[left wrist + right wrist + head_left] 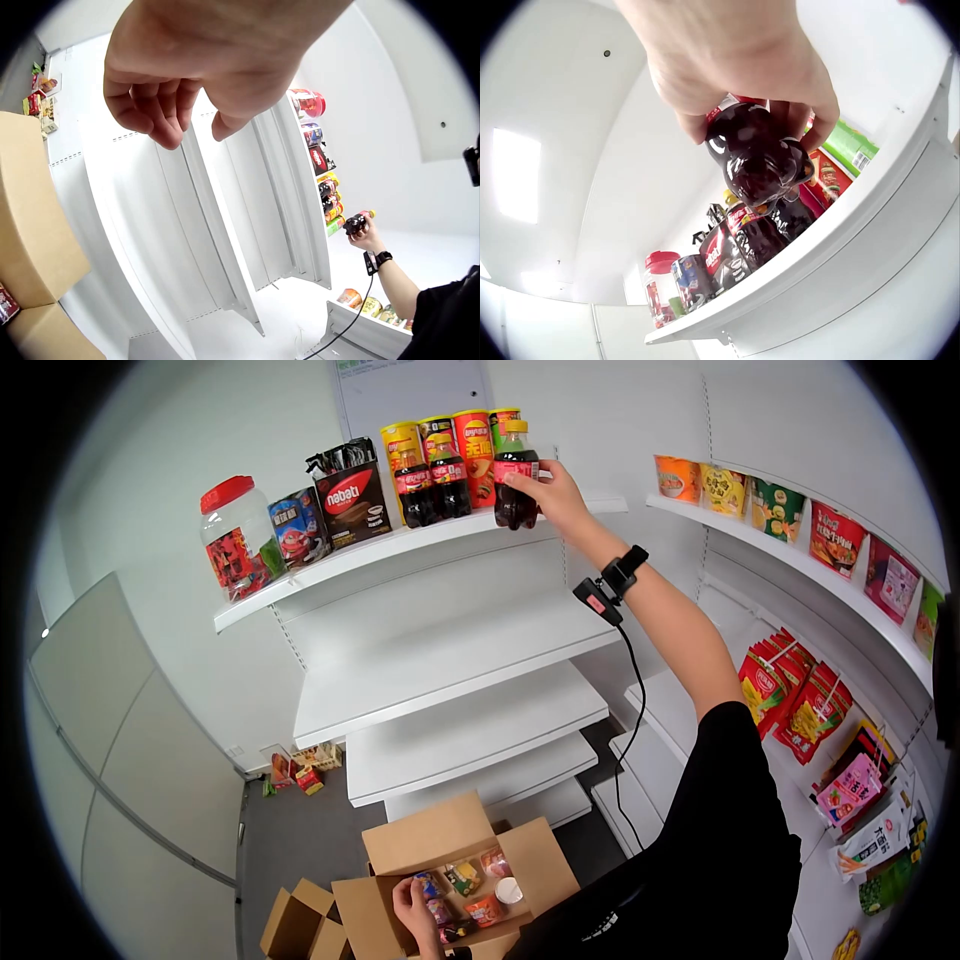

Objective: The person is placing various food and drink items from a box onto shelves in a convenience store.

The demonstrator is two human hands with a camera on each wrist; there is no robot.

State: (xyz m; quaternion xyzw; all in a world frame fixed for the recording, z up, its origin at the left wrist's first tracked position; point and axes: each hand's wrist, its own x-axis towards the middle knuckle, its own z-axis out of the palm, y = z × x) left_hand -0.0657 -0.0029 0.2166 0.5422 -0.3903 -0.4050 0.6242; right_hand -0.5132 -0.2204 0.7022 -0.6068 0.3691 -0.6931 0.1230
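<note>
My right hand (558, 500) grips a dark soda bottle (516, 480) with a yellow cap and red label, at the front edge of the top shelf (440, 532). From below, in the right wrist view, the bottle's base (761, 169) shows with fingers and thumb around its sides. Two similar soda bottles (450, 485) stand to its left, before several chip canisters (474, 450). Low down, my left hand (412, 910) hovers at the left side of an open cardboard box (430, 835). Its fingers (154, 112) hang loosely curled with nothing in them.
Left along the top shelf are a black nabati box (355, 508), a blue pack (297, 527) and a red-lidded jar (235, 540). Lower white shelves (450, 650) jut out beneath. Cup noodles (722, 490) line the right shelf, above hanging snack bags (775, 678). A cable (640, 710) trails from my right wrist.
</note>
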